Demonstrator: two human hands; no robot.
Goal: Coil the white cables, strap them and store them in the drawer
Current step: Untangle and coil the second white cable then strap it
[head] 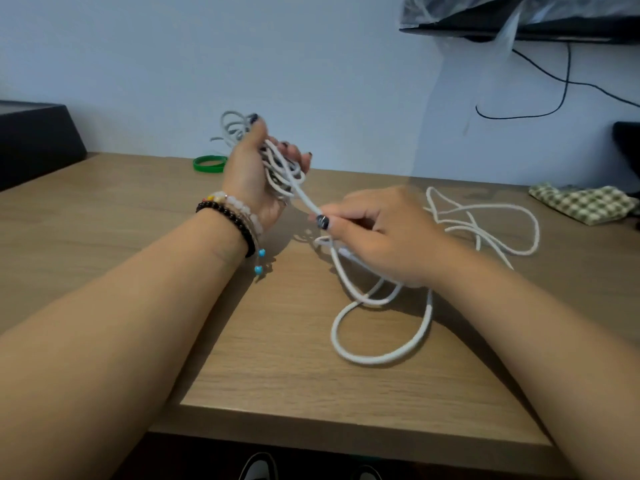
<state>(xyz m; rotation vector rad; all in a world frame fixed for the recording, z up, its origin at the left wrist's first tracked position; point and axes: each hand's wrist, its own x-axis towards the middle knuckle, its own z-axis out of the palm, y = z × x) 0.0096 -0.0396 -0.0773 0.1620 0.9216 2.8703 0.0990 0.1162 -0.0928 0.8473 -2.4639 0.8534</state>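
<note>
My left hand is raised above the wooden table and grips a bundle of white cable loops in its palm. From that bundle a strand runs down to my right hand, which pinches the white cable between thumb and fingers. The rest of this cable lies in loose loops on the table below and to the right of my right hand. A second, greyish-white coiled cable lies at the back by the wall, partly hidden behind my left hand.
Green bands lie on the table near the wall. A black box stands at the far left. A checked cloth lies at the far right. A black cable hangs on the wall under a dark shelf.
</note>
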